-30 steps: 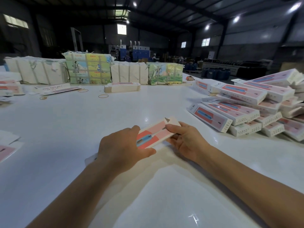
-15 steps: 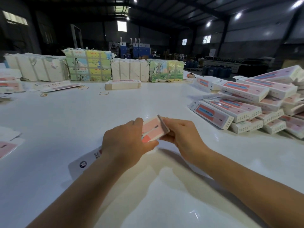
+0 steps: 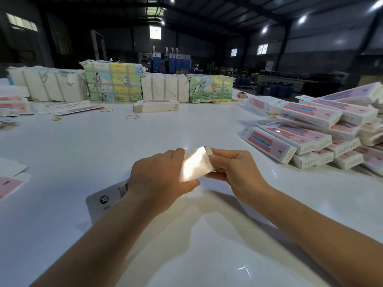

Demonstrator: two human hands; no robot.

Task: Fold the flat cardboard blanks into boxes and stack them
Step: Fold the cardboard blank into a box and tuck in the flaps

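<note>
I see my left hand (image 3: 159,179) and right hand (image 3: 234,172) both gripping the cardboard blank (image 3: 195,164); glare washes out its print, perhaps mid-fold.

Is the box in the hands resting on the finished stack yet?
No, both hands hold the box over the table, apart from the stack.

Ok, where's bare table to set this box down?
Bare table lies ahead of both hands, between the rubber bands and the box. Also bare nearest you. The right is crowded with stacked boxes; loose blanks line the left edge.
</note>
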